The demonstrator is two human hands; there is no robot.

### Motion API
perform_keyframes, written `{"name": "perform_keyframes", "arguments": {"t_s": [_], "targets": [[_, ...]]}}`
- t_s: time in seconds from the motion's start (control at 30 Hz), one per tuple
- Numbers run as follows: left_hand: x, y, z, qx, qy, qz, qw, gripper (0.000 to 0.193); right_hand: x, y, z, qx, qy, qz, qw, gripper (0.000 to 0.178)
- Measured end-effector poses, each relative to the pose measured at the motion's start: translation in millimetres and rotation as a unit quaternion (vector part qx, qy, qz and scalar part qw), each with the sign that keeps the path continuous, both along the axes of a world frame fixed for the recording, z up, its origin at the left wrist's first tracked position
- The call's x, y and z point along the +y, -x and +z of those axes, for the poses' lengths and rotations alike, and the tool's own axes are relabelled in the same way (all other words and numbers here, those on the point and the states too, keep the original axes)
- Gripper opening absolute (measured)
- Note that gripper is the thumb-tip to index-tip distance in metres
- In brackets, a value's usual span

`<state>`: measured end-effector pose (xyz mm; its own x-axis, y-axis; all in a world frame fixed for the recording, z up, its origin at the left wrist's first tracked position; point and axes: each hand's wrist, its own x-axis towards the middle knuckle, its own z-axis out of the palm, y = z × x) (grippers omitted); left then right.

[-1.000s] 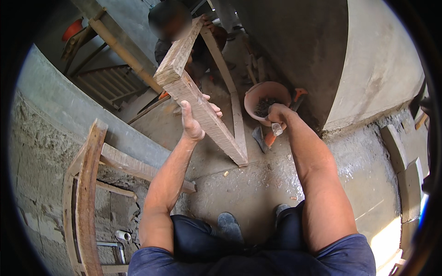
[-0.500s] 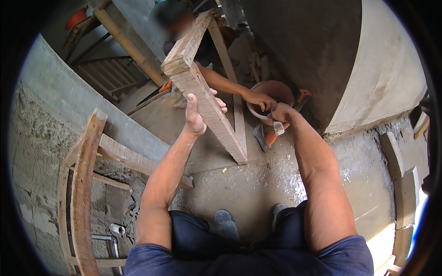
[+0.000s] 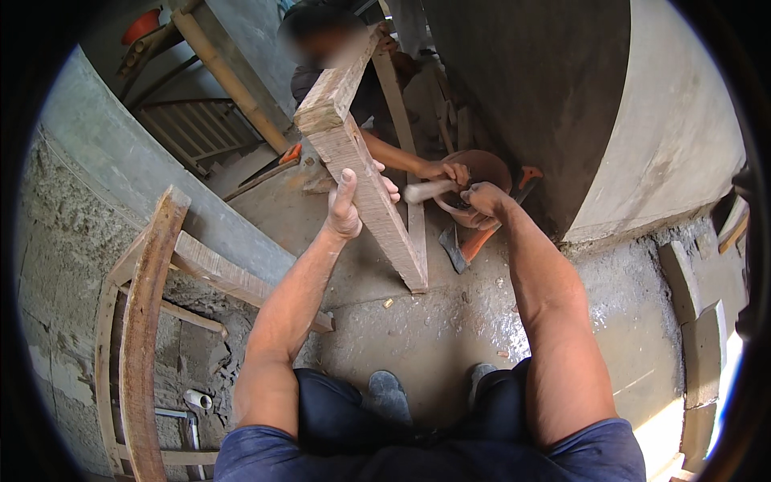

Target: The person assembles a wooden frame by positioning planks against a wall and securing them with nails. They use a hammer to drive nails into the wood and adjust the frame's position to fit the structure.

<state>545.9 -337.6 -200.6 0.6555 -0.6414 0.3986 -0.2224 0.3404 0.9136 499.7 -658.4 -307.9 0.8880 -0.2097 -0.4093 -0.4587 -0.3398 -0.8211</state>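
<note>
My left hand (image 3: 347,210) is wrapped round one leg of an angled wooden frame (image 3: 377,213), thumb on the near side and fingertips on the far side. The frame stands tilted, its lower end by the wet floor. My right hand (image 3: 486,202) is closed at the rim of a reddish-brown bucket (image 3: 491,167), on a tool with a pale, round-ended wooden handle (image 3: 430,190). That handle points left, slightly blurred; the tool's other end is hidden. Close by the handle is a co-worker's hand (image 3: 443,170). Under my right hand leans an axe (image 3: 459,251) with an orange handle.
Another wooden frame (image 3: 148,321) stands at the left beside the rough wall. A co-worker (image 3: 321,44) crouches behind the held frame. An orange-handled saw (image 3: 291,153) lies further back. Pale slabs (image 3: 703,353) line the right edge, and a concrete wall (image 3: 650,136) rises at the right.
The wooden handle has swung from below my right hand to its left. The held frame has shifted slightly right and down with my left hand. The co-worker's hand has drawn back a little.
</note>
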Motion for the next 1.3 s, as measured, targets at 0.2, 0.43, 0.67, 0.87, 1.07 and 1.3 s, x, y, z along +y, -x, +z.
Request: {"name": "perform_keyframes", "arguments": {"t_s": [0.2, 0.43, 0.67, 0.87, 1.07, 1.3], "targets": [[0.3, 3.2, 2.9, 0.017, 0.023, -0.003, 1.0, 0.079, -9.1, -15.6, -26.5, -0.15, 0.46, 0.281, 0.829, 0.035], [-0.6, 4.4, 4.0, 0.019, 0.025, -0.002, 1.0, 0.08, 3.2, 5.8, 1.1, 0.013, 0.222, 0.091, 0.971, 0.038], [0.9, 0.6, 0.8, -0.005, 0.005, 0.008, 1.0, 0.08, 4.2, 3.3, 0.0, -0.014, 0.254, 0.117, 0.96, 0.036], [1.7, -4.4, -4.3, 0.008, 0.016, -0.007, 1.0, 0.08, -1.1, -7.0, -16.3, -0.022, 0.246, 0.133, 0.96, 0.034], [-0.1, -6.8, -8.4, 0.023, 0.029, -0.008, 0.999, 0.077, -1.2, -8.7, -17.4, -0.008, 0.234, 0.136, 0.963, 0.034], [-2.0, -7.4, -11.3, 0.035, 0.038, 0.001, 0.999, 0.077, -16.8, -29.8, -54.3, -0.017, 0.248, 0.147, 0.957, 0.033]]}}
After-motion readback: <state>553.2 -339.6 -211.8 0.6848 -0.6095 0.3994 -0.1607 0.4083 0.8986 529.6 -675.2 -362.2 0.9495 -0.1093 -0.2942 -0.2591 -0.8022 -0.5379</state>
